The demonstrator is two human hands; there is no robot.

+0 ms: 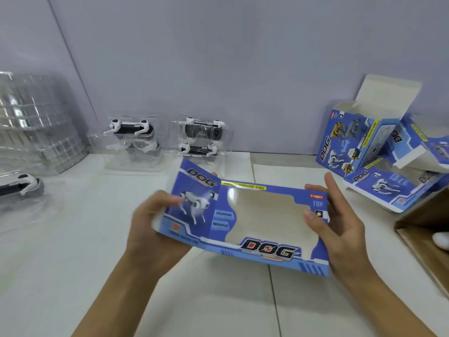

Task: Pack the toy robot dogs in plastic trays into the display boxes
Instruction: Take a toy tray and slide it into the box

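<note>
Two hands: both up over the white table [73, 251], sharing one flat display box [245, 222].
Left hand [155, 229]: gripping the box's left end, fingers curled behind the card, thumb across the printed dog panel; blurred.
Right hand [340, 229]: clamping the right end, thumb pressed on the front face near the edge, fingers running up along and behind the side.
Flat display box: one, blue, unfolded and held tilted above the table; clear window in the middle, "DOG" printed at lower right and upper left.
Brown carton [427, 239]: one, at the right edge, open side facing in; something white inside, too little visible to name.
Loose toy dog [21, 184]: one, white and black, at the far left edge, partly cut off.
Other display boxes [379, 152]: about three, piled against the back wall on the right; exact count uncertain where they overlap. One stands erected with its top flap raised; others lie tilted or flat beside and under it.
Trayed toy dogs, left pair [132, 138]: two white-and-black dogs in clear plastic trays, stacked, well behind the held box.
Trayed toy dogs, right pair [201, 139]: two more, same arrangement, just beside the first pair.
Empty clear trays [36, 122]: one tall nested stack, far left; count not readable.
</note>
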